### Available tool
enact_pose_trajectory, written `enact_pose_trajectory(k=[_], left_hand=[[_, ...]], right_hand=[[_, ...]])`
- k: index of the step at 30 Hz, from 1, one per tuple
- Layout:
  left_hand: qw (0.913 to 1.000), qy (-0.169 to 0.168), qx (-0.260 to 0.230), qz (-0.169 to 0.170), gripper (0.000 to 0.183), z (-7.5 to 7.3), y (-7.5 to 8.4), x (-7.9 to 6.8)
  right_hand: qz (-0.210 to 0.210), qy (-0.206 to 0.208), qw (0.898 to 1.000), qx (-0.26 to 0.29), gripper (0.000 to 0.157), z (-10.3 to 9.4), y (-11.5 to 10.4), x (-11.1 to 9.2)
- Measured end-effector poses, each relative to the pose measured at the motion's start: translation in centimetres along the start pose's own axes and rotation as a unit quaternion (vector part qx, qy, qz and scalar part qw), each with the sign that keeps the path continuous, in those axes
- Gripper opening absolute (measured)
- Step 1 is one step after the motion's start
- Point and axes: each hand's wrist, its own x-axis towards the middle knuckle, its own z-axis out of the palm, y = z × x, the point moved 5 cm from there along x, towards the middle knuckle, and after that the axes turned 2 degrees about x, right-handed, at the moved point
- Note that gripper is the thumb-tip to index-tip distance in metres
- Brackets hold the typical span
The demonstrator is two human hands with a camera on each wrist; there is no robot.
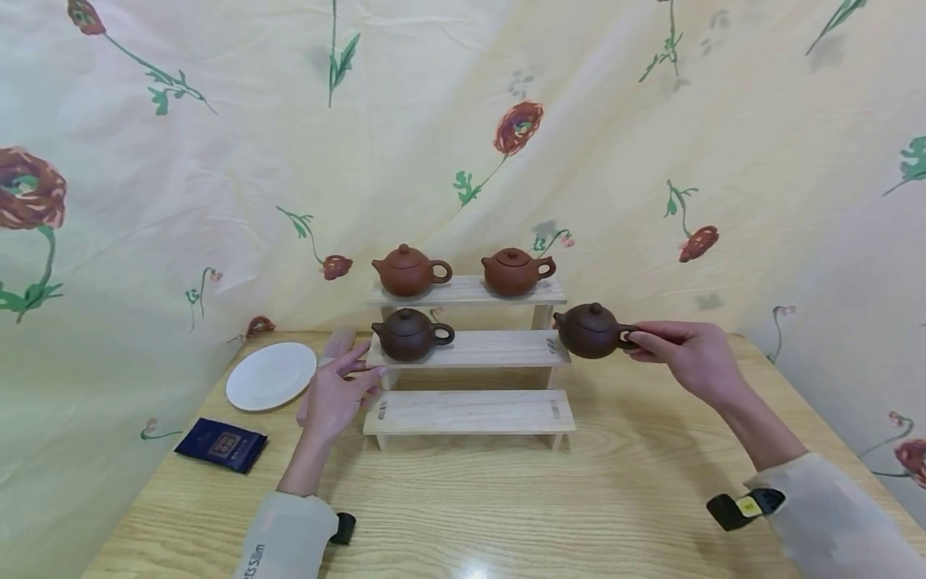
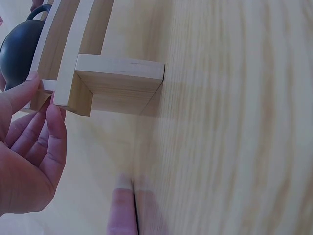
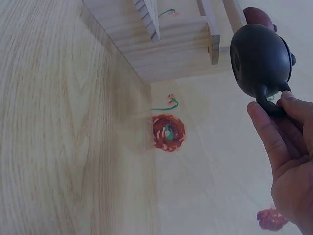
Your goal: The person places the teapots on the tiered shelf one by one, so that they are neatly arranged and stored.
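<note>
My right hand (image 1: 690,358) pinches the handle of a dark brown teapot (image 1: 589,331), held in the air at the right end of a three-step wooden display shelf (image 1: 470,412). The right wrist view shows the teapot (image 3: 261,58) by the shelf's side, thumb and fingers on its handle. With thumb and fingers, my left hand (image 1: 336,398) grips the left end of the middle step. Another dark teapot (image 1: 407,334) sits on that step, beside this hand. Two reddish-brown teapots, one on the left (image 1: 405,271) and one on the right (image 1: 514,272), stand on the top step.
Left of the shelf lie a white plate (image 1: 271,376), a dark blue packet (image 1: 221,445) and a pinkish long object (image 1: 338,346) partly behind my left hand. A floral cloth (image 1: 434,161) hangs behind the wooden table (image 1: 463,498).
</note>
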Motion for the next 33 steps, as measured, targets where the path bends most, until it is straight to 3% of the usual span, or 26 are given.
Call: enact_pose_trajectory(k=[11, 19, 33], left_hand=[[1.0000, 0.001, 0.000, -0.001, 0.056, 0.0, -0.1, 0.0], [1.0000, 0.001, 0.002, -0.003, 0.056, 0.0, -0.1, 0.0], [0.9999, -0.001, 0.013, 0.002, 0.057, -0.1, 0.1, 0.0]], right_hand=[[-0.017, -0.020, 0.999, 0.031, 0.031, 2.7, -1.6, 1.3], [-0.004, -0.044, 0.998, 0.041, 0.032, 5.1, -2.9, 2.1], [0.001, -0.060, 0.997, 0.047, 0.029, 7.8, -2.9, 2.9]])
